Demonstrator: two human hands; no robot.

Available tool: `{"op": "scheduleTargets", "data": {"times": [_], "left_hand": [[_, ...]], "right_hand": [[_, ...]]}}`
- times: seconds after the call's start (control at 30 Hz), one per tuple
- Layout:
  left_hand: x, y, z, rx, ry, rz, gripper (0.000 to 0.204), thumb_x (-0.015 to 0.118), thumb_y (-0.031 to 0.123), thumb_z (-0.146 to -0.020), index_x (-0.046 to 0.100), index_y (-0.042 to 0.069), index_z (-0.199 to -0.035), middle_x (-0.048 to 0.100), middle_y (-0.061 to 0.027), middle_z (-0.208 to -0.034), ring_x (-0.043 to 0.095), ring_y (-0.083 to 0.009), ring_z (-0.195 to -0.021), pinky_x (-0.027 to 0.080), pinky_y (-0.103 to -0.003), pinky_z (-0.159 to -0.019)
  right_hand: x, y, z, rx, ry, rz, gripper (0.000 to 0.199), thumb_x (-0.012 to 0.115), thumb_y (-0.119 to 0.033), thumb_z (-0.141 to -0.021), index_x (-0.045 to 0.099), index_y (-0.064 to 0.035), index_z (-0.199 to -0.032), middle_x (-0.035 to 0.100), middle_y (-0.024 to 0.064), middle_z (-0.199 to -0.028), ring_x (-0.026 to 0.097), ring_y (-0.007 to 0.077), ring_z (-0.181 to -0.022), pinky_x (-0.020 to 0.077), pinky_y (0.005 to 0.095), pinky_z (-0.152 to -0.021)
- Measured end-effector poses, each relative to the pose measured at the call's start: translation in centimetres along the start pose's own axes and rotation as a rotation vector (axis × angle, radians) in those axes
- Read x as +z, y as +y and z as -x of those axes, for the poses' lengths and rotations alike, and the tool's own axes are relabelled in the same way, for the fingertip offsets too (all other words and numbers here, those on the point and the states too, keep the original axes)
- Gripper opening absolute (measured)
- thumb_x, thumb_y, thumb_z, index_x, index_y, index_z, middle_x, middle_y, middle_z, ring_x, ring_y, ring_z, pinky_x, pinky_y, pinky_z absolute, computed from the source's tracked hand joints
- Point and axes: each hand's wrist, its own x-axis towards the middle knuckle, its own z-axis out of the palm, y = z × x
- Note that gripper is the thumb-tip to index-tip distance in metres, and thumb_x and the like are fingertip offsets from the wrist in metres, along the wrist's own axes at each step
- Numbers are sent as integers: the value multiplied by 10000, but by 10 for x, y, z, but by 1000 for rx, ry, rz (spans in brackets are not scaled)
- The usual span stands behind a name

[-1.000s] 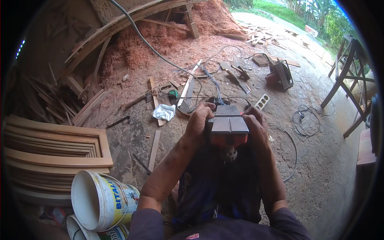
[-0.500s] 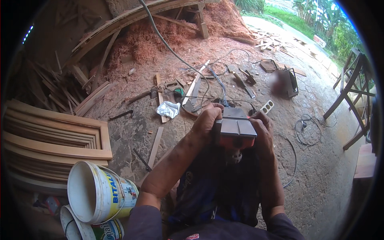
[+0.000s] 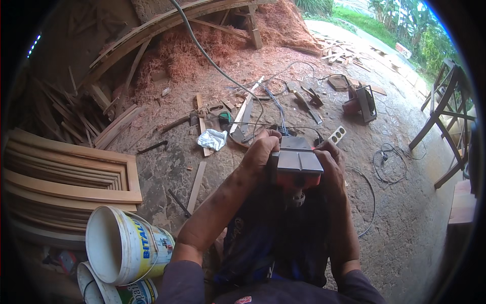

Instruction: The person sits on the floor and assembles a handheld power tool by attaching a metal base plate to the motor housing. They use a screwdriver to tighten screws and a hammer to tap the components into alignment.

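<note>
An electric hand planer (image 3: 299,161) is held upside down in front of my lap, its grey metal sole with a lengthwise groove facing up. Below the sole a red body shows, with a round knob at the near end. My left hand (image 3: 263,151) is closed round its left side, the thumb near the far end. On the opposite side my right hand (image 3: 331,159) grips the body, its fingertips partly hidden behind the planer. A crumpled silvery sheet (image 3: 212,140) lies on the floor beyond my left forearm. Just past my right hand is a white power strip (image 3: 336,136).
White buckets (image 3: 124,245) stand at the lower left beside stacked wooden frames (image 3: 101,172). Ahead lie cables, a handsaw (image 3: 223,112), a circular saw (image 3: 365,104) and wood strips. Shavings (image 3: 192,61) pile up behind. A wooden trestle (image 3: 445,116) stands at right.
Both hands keep their hold on the planer, which has barely shifted. The view has moved very slightly.
</note>
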Motion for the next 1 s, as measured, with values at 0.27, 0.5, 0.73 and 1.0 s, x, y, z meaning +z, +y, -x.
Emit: {"op": "scheduleTargets", "data": {"times": [0.27,0.5,0.73,1.0], "left_hand": [[0,0,2,-11,-8,70,424,484,-25,-744,500,-23,-1168,517,-48,-907,515,-115,-771,493,-225,-713],[-6,-3,-8,5,-42,56,404,480,-40,-746,491,-24,-1150,509,-49,-906,509,-115,-773,501,-240,-730],[-2,0,-1,-17,-43,87,423,481,-23,-756,484,-33,-1179,503,-59,-918,502,-117,-794,488,-233,-753],[1,1,1,20,-18,50,382,489,-17,-752,523,-44,-1131,496,-57,-933,500,-117,-818,479,-221,-775]], "right_hand": [[1,-1,1,102,-23,-92,157,604,-122,-846,578,9,-762,520,-3,-694,479,70,-693,409,273,-633],[-4,6,-4,58,-32,-75,156,620,-114,-841,576,12,-760,535,10,-690,487,78,-688,415,281,-626],[-2,5,-4,19,-26,-27,161,631,-116,-826,572,19,-760,538,28,-683,496,97,-682,417,295,-630],[-2,12,-3,45,-17,-92,157,624,-112,-822,570,16,-749,538,27,-681,497,99,-684,419,293,-637]]}}
